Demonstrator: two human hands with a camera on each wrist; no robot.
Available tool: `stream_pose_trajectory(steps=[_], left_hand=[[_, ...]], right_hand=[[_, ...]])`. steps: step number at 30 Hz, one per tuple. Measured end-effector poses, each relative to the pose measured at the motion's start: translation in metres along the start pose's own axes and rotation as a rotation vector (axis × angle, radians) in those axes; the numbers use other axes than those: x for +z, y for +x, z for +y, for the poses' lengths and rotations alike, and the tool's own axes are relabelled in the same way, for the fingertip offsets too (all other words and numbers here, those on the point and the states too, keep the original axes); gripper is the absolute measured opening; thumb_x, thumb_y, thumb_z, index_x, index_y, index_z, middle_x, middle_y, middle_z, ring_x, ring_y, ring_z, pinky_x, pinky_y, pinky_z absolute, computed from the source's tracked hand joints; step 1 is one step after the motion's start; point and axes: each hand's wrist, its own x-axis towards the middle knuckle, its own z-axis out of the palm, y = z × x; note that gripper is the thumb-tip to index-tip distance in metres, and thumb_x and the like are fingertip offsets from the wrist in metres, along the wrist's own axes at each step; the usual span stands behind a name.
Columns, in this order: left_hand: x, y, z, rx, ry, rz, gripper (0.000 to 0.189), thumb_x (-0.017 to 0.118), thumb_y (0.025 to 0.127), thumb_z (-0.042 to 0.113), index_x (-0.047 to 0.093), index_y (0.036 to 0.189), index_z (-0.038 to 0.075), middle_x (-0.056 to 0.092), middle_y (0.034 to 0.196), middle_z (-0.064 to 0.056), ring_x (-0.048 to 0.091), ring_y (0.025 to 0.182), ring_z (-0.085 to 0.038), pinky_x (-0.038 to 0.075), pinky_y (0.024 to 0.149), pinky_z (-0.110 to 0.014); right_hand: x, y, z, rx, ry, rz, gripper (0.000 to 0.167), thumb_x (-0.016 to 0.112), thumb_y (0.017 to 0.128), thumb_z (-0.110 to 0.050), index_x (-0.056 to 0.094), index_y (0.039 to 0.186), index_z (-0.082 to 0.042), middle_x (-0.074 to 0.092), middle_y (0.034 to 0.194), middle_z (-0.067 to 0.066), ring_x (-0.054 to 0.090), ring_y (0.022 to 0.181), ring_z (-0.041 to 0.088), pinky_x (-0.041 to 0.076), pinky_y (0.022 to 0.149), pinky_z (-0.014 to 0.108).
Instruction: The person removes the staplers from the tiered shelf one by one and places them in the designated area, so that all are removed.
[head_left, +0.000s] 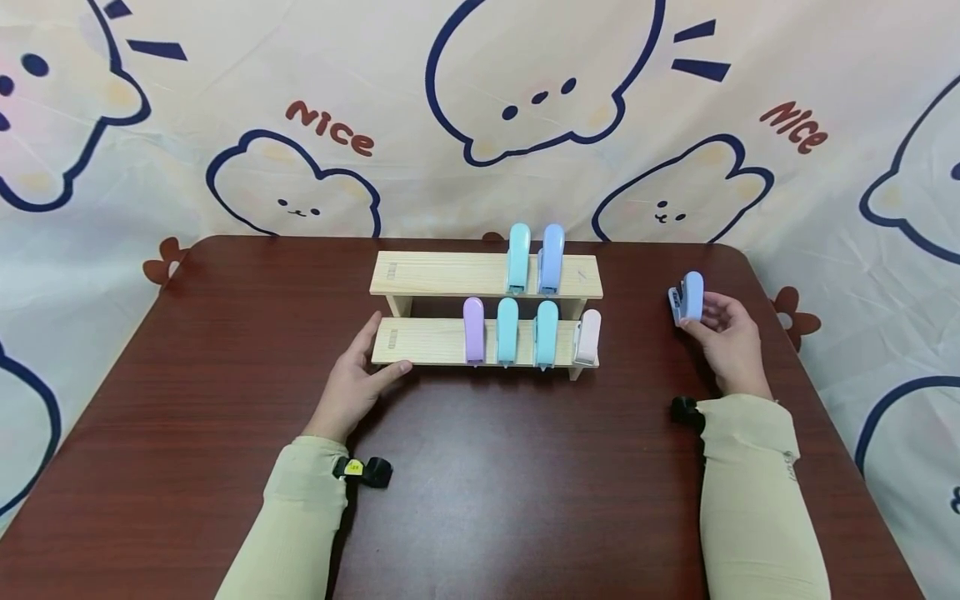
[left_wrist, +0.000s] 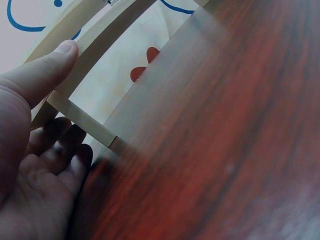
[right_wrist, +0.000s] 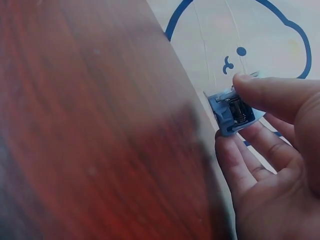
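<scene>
My left hand [head_left: 352, 383] grips the left end of a two-step wooden rack [head_left: 427, 342], thumb over the front edge and the other fingers round the end. In the left wrist view the thumb lies on the pale wooden board [left_wrist: 92, 55], with fingertips partly hidden beneath it. Far to the right, my right hand [head_left: 729, 342] pinches a blue stapler [head_left: 692, 296] between thumb and fingers. The right wrist view shows this stapler [right_wrist: 235, 112] end-on, its spring visible inside.
On the upper step stand a teal stapler [head_left: 518, 258] and a blue one [head_left: 551, 258]. The lower step carries a purple stapler [head_left: 474, 329], two teal ones and a pinkish-white stapler [head_left: 588, 336] at its right end. A cartoon-printed cloth [head_left: 420, 192] hangs behind the dark wooden table [head_left: 525, 483].
</scene>
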Motion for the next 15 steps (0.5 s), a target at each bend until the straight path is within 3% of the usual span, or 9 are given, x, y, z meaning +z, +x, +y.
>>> stream_pose_trajectory(steps=[15], left_hand=[[-0.0003,0.0000,0.0011,-0.015,-0.020,-0.003,0.099,0.081,0.087,0.023,0.016,0.162,0.011,0.038,0.157,-0.013,0.034,0.143,-0.020,0.027,0.116,-0.043]], right_hand=[[-0.0033,0.0031,0.0047,0.041,-0.005,-0.056,0.062,0.069,0.097,-0.023,0.042,0.150,-0.009,0.048,0.145,0.014,0.051,0.118,0.015,0.047,0.084,0.010]])
